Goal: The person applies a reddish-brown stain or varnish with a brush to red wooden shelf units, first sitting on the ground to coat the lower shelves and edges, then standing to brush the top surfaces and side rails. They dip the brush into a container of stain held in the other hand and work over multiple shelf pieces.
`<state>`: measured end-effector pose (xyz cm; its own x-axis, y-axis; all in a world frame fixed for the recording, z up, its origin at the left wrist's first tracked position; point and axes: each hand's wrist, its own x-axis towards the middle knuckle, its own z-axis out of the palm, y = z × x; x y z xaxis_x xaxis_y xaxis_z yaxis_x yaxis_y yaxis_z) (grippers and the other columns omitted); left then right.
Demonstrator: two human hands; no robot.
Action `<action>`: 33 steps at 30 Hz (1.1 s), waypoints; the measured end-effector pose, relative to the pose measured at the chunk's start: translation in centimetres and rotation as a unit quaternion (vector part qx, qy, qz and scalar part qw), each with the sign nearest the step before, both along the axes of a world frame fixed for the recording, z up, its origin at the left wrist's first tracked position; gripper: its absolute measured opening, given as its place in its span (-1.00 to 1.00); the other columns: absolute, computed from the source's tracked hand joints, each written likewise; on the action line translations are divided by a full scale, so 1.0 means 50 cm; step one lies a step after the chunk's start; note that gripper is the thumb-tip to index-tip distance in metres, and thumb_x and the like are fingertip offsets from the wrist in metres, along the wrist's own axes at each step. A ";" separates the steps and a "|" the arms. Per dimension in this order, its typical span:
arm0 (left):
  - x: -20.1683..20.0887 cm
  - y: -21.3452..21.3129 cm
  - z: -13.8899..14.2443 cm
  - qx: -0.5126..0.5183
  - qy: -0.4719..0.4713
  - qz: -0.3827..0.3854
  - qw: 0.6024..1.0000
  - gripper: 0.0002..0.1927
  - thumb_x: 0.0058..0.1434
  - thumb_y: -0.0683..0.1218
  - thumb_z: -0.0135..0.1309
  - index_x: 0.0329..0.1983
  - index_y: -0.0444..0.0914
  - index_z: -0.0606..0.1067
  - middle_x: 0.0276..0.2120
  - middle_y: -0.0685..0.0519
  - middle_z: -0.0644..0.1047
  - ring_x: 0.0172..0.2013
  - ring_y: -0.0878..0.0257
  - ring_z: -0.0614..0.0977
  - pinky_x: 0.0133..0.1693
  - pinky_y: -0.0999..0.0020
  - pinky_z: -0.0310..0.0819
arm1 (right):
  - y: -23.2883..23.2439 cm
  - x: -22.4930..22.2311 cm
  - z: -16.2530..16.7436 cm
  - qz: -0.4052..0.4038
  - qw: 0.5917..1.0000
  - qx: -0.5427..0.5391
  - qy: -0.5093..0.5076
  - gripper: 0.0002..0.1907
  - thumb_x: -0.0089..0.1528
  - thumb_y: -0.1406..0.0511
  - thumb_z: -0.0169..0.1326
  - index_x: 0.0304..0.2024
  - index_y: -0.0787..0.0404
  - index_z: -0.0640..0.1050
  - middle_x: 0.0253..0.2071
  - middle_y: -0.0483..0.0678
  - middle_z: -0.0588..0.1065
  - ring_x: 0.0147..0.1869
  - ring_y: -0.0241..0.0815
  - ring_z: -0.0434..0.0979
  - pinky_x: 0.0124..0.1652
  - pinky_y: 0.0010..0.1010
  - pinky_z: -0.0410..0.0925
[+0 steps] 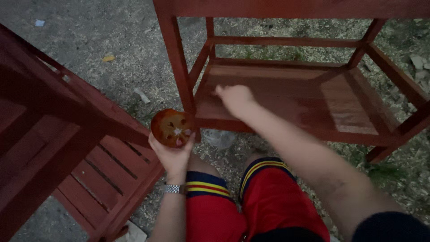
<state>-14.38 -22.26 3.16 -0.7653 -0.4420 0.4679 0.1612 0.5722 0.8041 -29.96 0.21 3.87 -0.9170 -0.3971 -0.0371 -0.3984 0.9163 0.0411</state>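
My left hand (172,154) holds up a small round container (171,127) with red-brown stain inside, just in front of the front left leg (179,67) of a red-stained wooden table. My right hand (235,98) reaches forward over the table's lower shelf (322,96), fingers curled and blurred; whether it grips a cloth or brush is not visible. A metal watch (174,188) sits on my left wrist.
A second red-stained wooden piece with a slatted shelf (103,170) stands at the left. The ground (112,40) is grey dirt with sawdust and small scraps. My knees in red shorts (264,197) are below. Stones (419,60) lie at the far right.
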 end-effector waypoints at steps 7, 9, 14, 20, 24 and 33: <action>-0.004 -0.005 0.007 -0.022 -0.013 -0.008 1.000 0.07 -0.13 0.04 0.56 0.35 -0.35 0.21 0.23 -0.20 0.27 0.27 -0.11 0.37 0.27 0.01 0.36 | 0.008 -0.011 0.019 0.172 0.983 0.064 -0.016 -0.72 0.30 0.27 -0.05 0.03 -0.06 0.56 -0.02 0.10 0.50 0.02 0.13 0.59 -0.14 -0.07 0.49; -0.010 -0.006 0.003 -0.010 -0.002 -0.018 1.000 0.07 -0.13 0.05 0.55 0.36 -0.34 0.20 0.23 -0.18 0.27 0.27 -0.09 0.39 0.28 0.02 0.36 | 0.065 -0.018 0.052 0.224 0.969 0.098 -0.026 -0.76 0.31 0.21 -0.06 -0.02 -0.11 0.57 -0.01 0.06 0.50 0.01 0.14 0.58 -0.14 -0.03 0.47; -0.016 -0.003 -0.005 0.004 0.026 -0.017 0.999 0.07 -0.14 0.05 0.55 0.36 -0.33 0.22 0.24 -0.19 0.29 0.28 -0.08 0.40 0.30 0.02 0.37 | 0.140 -0.031 0.101 0.256 0.935 0.243 -0.037 -0.73 0.37 0.18 -0.12 0.04 -0.17 0.56 -0.18 -0.05 0.58 -0.03 0.04 0.61 -0.14 -0.08 0.47; -0.015 -0.007 0.003 -0.014 0.027 -0.022 0.999 0.08 -0.15 0.05 0.56 0.37 -0.30 0.22 0.26 -0.18 0.30 0.29 -0.10 0.40 0.30 0.02 0.36 | -0.013 -0.061 0.015 0.233 0.963 0.133 0.015 -0.58 0.30 0.26 -0.09 0.17 -0.26 0.54 -0.26 -0.05 0.58 -0.14 0.02 0.63 -0.26 -0.08 0.47; -0.011 -0.007 0.003 0.007 -0.004 -0.053 0.999 0.07 -0.04 0.08 0.54 0.42 -0.30 0.18 0.31 -0.21 0.24 0.29 -0.08 0.40 0.26 0.00 0.43 | -0.078 -0.087 -0.046 0.232 0.966 0.117 0.008 -0.58 0.36 0.31 -0.11 0.20 -0.20 0.55 -0.25 -0.03 0.59 -0.16 0.03 0.63 -0.27 -0.07 0.46; -0.024 -0.008 -0.011 -0.006 0.022 -0.031 0.999 0.04 -0.12 0.05 0.54 0.35 -0.30 0.22 0.25 -0.15 0.29 0.27 -0.08 0.41 0.30 -0.01 0.39 | 0.173 -0.029 0.073 0.300 0.940 0.161 -0.003 -0.64 0.25 0.21 -0.04 0.04 -0.30 0.62 -0.25 -0.10 0.62 -0.12 0.00 0.63 -0.20 -0.11 0.47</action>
